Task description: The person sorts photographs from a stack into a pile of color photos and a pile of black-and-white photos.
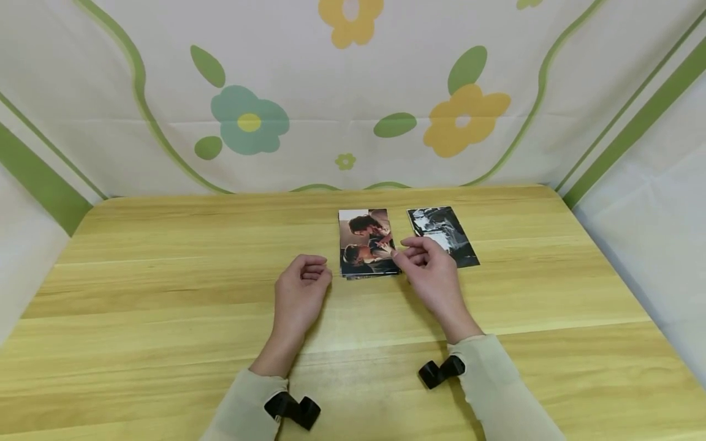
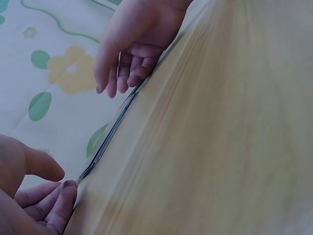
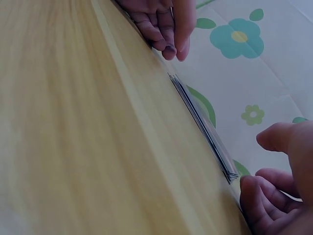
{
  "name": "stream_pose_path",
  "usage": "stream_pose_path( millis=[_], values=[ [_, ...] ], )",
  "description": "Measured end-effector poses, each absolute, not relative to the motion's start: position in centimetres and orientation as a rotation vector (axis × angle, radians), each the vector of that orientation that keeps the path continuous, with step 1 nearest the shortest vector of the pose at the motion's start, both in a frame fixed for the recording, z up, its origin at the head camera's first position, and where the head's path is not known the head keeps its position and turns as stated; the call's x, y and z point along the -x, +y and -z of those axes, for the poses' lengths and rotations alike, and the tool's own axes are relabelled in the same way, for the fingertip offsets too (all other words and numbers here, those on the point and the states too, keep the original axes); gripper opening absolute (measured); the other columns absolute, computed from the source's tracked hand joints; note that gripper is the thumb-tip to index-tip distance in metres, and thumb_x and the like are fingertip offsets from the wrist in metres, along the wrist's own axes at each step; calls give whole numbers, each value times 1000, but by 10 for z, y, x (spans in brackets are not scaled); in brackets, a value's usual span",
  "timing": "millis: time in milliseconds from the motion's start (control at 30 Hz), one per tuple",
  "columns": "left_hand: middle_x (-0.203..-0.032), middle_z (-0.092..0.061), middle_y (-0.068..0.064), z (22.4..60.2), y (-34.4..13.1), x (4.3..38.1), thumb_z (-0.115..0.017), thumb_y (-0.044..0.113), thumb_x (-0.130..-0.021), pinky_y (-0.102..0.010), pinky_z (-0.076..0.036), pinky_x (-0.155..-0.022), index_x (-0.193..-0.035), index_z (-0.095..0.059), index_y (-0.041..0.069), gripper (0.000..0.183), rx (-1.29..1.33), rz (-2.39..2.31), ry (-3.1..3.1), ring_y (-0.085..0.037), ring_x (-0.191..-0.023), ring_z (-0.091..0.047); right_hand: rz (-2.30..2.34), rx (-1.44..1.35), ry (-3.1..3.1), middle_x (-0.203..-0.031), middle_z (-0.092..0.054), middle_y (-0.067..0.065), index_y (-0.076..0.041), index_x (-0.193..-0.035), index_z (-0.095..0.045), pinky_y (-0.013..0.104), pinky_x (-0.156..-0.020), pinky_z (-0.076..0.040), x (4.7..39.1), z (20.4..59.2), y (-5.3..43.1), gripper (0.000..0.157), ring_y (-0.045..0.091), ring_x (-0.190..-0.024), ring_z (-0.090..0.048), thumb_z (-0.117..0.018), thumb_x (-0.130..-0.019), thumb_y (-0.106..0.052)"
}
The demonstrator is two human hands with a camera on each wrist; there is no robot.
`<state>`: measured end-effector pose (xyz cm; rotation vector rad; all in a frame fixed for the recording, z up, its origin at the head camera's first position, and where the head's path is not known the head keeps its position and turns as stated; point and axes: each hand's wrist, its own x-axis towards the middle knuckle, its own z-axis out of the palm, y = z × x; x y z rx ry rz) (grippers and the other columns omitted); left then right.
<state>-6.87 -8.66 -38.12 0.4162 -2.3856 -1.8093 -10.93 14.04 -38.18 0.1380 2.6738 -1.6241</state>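
A small stack of photo prints (image 1: 361, 236) lies on the table, its top print showing two people in warm tones. To its right is a darker black-and-white photo print (image 1: 460, 242), partly covered by my right hand (image 1: 432, 275). That hand is at the stack's right edge, with thumb and fingers apart and nothing between them. Left of the stack, my left hand (image 1: 300, 291) rests low over the table, its fingers loosely bent and holding nothing. From the right wrist view, the stack (image 3: 203, 129) appears edge-on, as several thin layers between both hands.
The wooden table (image 1: 165, 294) extends to both sides and toward me. Behind it hangs a white cloth (image 1: 309, 73) with printed flowers and leaves. Black wrist cameras (image 1: 292, 409) are strapped at both sleeves.
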Motion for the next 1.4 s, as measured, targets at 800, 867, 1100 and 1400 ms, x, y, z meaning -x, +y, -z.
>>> stream_pose_path(
  millis=[800, 867, 1100, 1400],
  values=[
    [-112, -70, -18, 384, -73, 79, -78, 6, -92, -37, -53, -84, -129, -73, -7, 39, -165, 1484, -2570, -29, -93, -64, 1499, -130, 2822, -108, -73, 8, -11, -123, -77, 34, -87, -55, 111, 390, 137, 29, 21, -95, -66, -80, -96, -22],
    [-111, -69, -17, 383, -72, 79, -79, 9, -92, -36, -50, -82, -130, -73, -6, 41, -172, 1447, -2602, -28, -93, -62, 1480, -115, 2837, -108, -73, 8, -11, -124, -77, 34, -86, -55, 111, 390, 136, 30, 21, -95, -67, -81, -96, -22],
    [-109, -66, -13, 381, -69, 78, -77, 11, -93, -32, -40, -74, -131, -74, -1, 40, -224, 1375, -2674, -25, -93, -57, 1408, -64, 2887, -104, -71, 7, -9, -123, -78, 35, -84, -54, 111, 387, 133, 37, 21, -90, -66, -85, -92, -28],
    [-105, -64, -13, 382, -67, 78, -76, 10, -93, -32, -38, -73, -126, -77, 1, 34, -215, 1380, -2668, -25, -90, -54, 1328, -35, 2918, -102, -70, 6, -7, -127, -77, 31, -81, -52, 112, 387, 133, 42, 19, -88, -65, -84, -91, -27]
  ],
)
